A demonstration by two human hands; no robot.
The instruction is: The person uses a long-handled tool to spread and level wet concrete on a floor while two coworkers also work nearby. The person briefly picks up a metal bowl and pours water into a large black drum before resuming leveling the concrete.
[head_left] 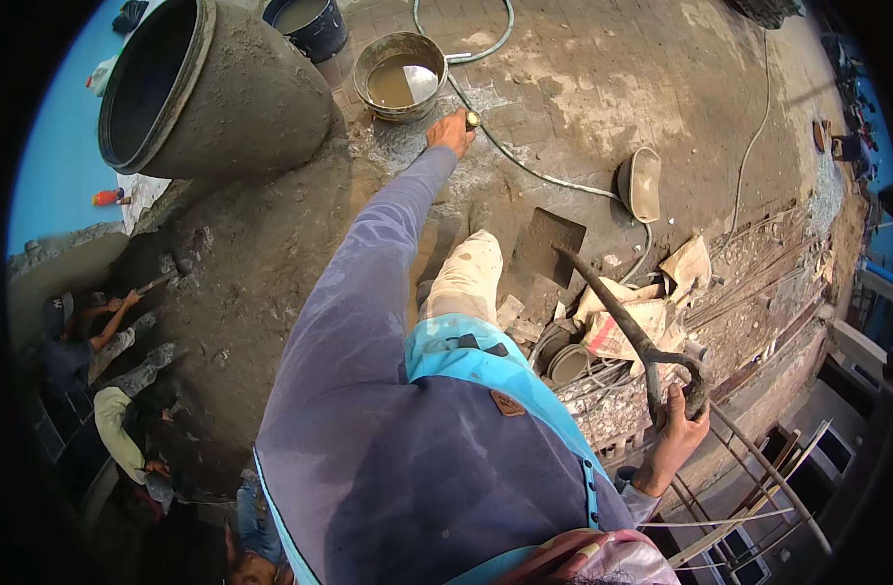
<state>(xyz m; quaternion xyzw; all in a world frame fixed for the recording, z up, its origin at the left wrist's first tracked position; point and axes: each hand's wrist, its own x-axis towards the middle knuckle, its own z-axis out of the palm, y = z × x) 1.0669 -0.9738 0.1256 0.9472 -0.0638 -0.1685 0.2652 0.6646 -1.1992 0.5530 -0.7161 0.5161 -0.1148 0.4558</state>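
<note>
Nearest the camera is the person's own torso in a dark blue long-sleeved top [407,468], filling the lower centre of the head view and hiding the ground directly beneath.

The right hand [673,434] is closed around the D-grip of a shovel handle [622,322]. The shaft runs up and left from the grip to a flat blade [549,244], which rests on the concrete surface [602,88].

The left hand [453,132] is extended at full arm's length beyond the blade. It is clenched around the end of a pale hose [524,168], just below a metal bucket [399,76] holding muddy water. The hose curves right from the hand, passing above the blade.

Left of the blade lies a mound of wet mortar [241,292]. Beyond that stands a tilted mixer drum [207,93]. Right of the blade lie crumpled cement sacks [627,322] and a bundle of steel bars [749,292] running along the slab edge.

Open surface lies above the blade, between hose and upper rim.

Other workers [115,390] at the mound's left border are small and hard to make out. The fisheye rim cuts off the drum and the slab edge.
</note>
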